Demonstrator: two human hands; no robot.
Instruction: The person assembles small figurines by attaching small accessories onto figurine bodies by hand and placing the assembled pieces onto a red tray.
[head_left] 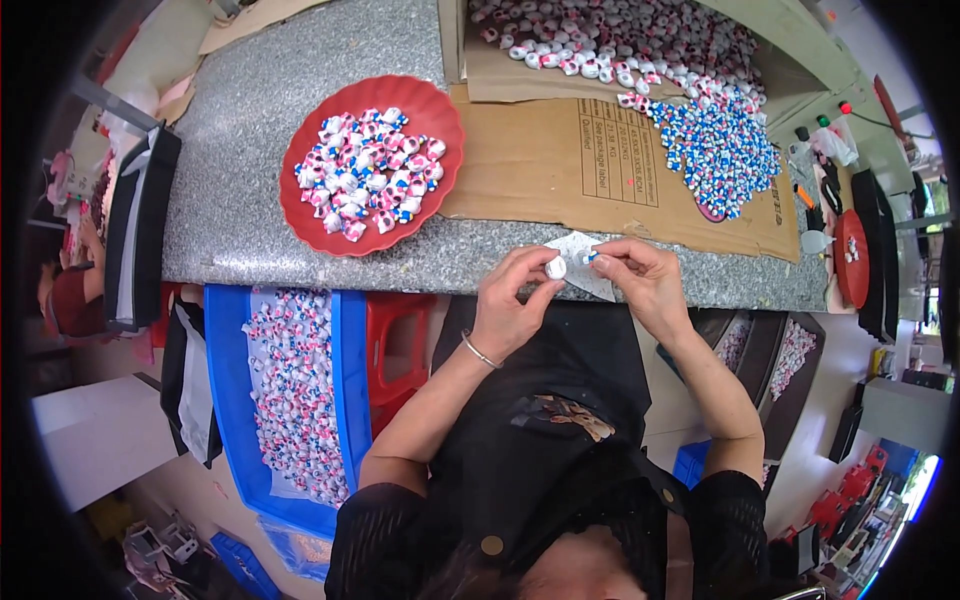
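Observation:
Near the counter's front edge, my left hand (512,303) pinches a small rounded white piece (556,268) between thumb and fingers. Just right of it, a tiny blue-and-white piece (590,257) sits in the fingertips of my right hand (648,287). The two pieces are close together but look apart. Under and between the hands lies a white sheet (575,243), partly covered by them. A scalloped red dish (291,205) on the left holds many small white, pink and blue figures (365,170). To the right, small blue-and-white pieces (715,150) are heaped on flattened cardboard (530,150).
Behind the cardboard, a box-like compartment holds many white-and-pink pieces (620,45). Below the counter on my left stand a blue bin (228,420) full of figures and a red stool (400,345). Another red dish (851,275) and tools lie at the far right.

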